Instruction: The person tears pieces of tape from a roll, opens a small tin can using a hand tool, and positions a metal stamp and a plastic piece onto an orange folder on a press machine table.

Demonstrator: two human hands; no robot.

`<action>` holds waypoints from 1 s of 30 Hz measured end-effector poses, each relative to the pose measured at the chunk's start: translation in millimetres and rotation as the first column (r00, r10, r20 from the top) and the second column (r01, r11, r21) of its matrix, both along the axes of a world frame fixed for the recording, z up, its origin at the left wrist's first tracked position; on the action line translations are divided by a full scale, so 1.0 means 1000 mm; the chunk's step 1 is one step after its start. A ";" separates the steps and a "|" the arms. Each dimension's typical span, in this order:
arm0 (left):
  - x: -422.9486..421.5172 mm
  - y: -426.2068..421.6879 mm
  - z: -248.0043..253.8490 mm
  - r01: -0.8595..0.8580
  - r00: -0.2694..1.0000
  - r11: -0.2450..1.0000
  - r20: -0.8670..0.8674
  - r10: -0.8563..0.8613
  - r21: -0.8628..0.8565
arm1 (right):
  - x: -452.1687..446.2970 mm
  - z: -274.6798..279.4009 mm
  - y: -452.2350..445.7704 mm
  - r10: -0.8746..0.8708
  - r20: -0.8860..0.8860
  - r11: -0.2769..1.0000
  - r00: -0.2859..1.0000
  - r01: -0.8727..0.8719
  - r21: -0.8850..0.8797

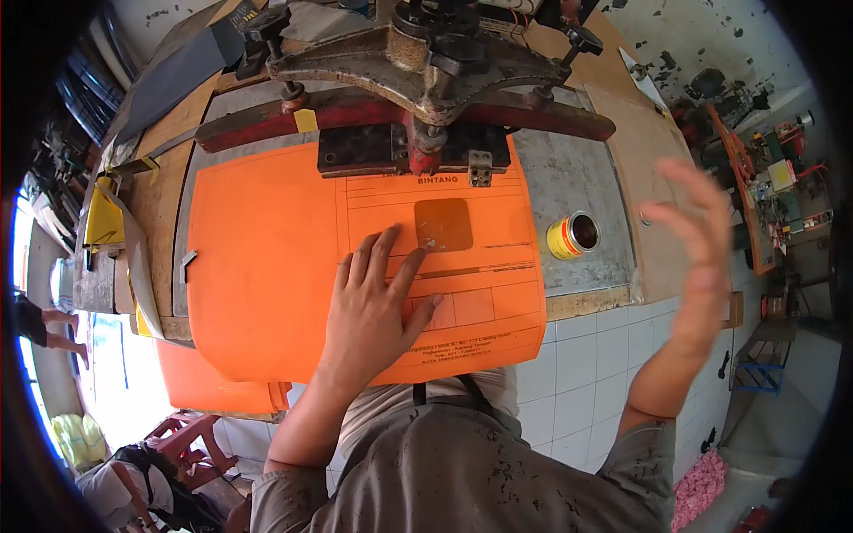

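My left hand (373, 298) lies flat with its fingers spread on a large orange printed paper sheet (258, 258). Its index fingertip is by the lower left corner of a brown square with rounded corners (444, 222), which is on the print. Raised off to the right, my right hand (697, 235) is slightly blurred; its fingers are stretched and a little curved, and nothing shows in them. Between the sheet and that hand stands a small yellow and red open can (566, 238), dark inside. A black clamp bar (373, 151) crosses the sheet's far edge.
A heavy metal press frame (355, 67) with a red crossbar (240, 124) spans the worktable (582, 169) ahead. Yellow tape (107, 213) hangs at the left. More orange sheets (218, 382) lie lower left near a red stool (191, 444). Other people are partly visible at the left.
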State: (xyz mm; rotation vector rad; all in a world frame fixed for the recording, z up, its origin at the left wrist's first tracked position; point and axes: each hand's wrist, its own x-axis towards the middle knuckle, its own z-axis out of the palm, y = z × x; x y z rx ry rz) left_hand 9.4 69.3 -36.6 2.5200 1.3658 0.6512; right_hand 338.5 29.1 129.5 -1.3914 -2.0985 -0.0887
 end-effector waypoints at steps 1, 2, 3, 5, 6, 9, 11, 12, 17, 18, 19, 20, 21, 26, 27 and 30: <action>0.000 0.000 0.000 0.001 1.000 1.000 -0.003 -0.001 0.002 | -0.012 -0.018 0.007 0.090 -0.059 0.993 0.994 -0.094 -0.071; 0.000 0.001 0.001 0.003 1.000 1.000 -0.007 -0.003 0.004 | -0.023 -0.036 0.013 0.173 -0.125 0.972 0.977 -0.190 -0.138; 0.000 0.001 0.002 0.007 1.000 1.000 -0.010 -0.007 0.004 | -0.036 -0.050 0.017 0.169 -0.115 0.963 0.979 -0.189 -0.195; 0.000 0.000 0.004 0.009 1.000 1.000 -0.003 -0.009 0.000 | -0.058 -0.078 0.025 0.142 -0.105 0.941 0.984 -0.167 -0.293; 0.000 0.000 0.005 0.008 1.000 1.000 0.000 -0.008 -0.001 | -0.066 -0.093 0.031 0.120 -0.105 0.931 0.987 -0.148 -0.334; -0.001 0.001 0.002 0.013 1.000 1.000 0.006 -0.013 0.007 | -0.079 -0.129 0.046 0.056 -0.077 0.949 0.995 -0.077 -0.305; -0.001 0.001 0.002 0.015 1.000 1.000 0.016 -0.016 0.013 | -0.082 -0.139 0.054 0.022 -0.037 0.960 0.999 -0.032 -0.279; -0.001 0.001 0.002 0.018 1.000 1.000 0.021 -0.018 0.015 | -0.082 -0.142 0.057 0.011 -0.018 0.963 1.000 -0.016 -0.271; -0.002 0.002 0.002 0.027 0.999 1.000 0.035 -0.027 -0.001 | -0.082 -0.147 0.068 -0.007 -0.007 0.963 1.000 0.004 -0.270; -0.002 0.002 0.002 0.027 0.999 1.000 0.036 -0.027 -0.006 | -0.081 -0.145 0.067 -0.002 0.003 0.963 1.000 0.003 -0.270; -0.002 0.002 0.002 0.026 0.999 1.000 0.036 -0.026 -0.005 | -0.081 -0.143 0.066 0.003 0.012 0.963 1.000 0.000 -0.269; -0.002 0.002 0.002 0.024 0.999 1.000 0.036 -0.024 -0.005 | -0.080 -0.140 0.065 0.009 0.023 0.961 1.000 -0.002 -0.278; -0.002 0.002 0.002 0.023 0.999 1.000 0.035 -0.023 -0.005 | -0.079 -0.137 0.063 0.013 0.033 0.958 0.999 -0.003 -0.286; -0.002 0.002 0.003 0.028 0.999 1.000 0.032 -0.028 -0.007 | -0.079 -0.139 0.069 -0.002 0.048 0.970 0.999 0.013 -0.242; -0.002 0.002 0.003 0.026 0.999 1.000 0.033 -0.025 -0.007 | -0.079 -0.139 0.067 -0.004 0.057 0.971 0.998 0.017 -0.238; -0.003 0.002 0.003 0.029 0.999 0.999 0.035 -0.029 -0.016 | -0.081 -0.132 0.057 0.004 0.094 0.961 0.996 0.022 -0.275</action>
